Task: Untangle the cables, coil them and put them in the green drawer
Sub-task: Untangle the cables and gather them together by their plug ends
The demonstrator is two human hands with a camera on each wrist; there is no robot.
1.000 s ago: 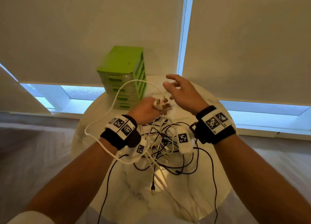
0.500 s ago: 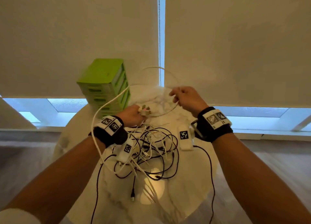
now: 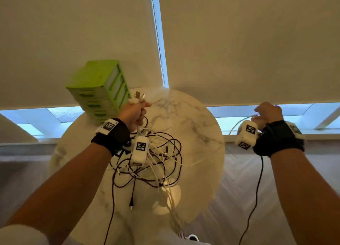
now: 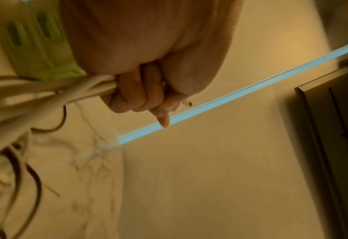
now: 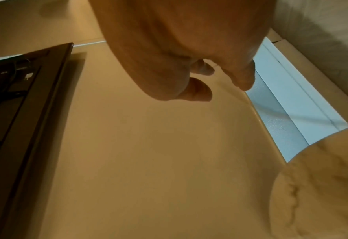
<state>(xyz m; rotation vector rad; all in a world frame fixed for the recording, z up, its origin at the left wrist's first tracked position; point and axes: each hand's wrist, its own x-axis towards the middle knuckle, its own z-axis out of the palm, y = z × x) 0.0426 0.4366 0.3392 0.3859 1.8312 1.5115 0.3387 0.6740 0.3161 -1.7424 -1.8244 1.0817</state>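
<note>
— Cables (image 3: 147,158) lie tangled mid-desk (image 3: 198,127); the left hand (image 3: 133,114) clamps a white bundle just above, the right hand (image 3: 267,114) pinches one white strand far right.

— So that strand runs left-right between them?

— Likely; green drawer (image 3: 103,90) sits far left, nearest the left hand. No readable labels, only square markers

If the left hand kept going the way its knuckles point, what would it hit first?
Probably the blind. The left hand, gripping white cables, points up and away past the green drawer unit beside it. Nothing else shows in that line, though depth is unclear.
</note>
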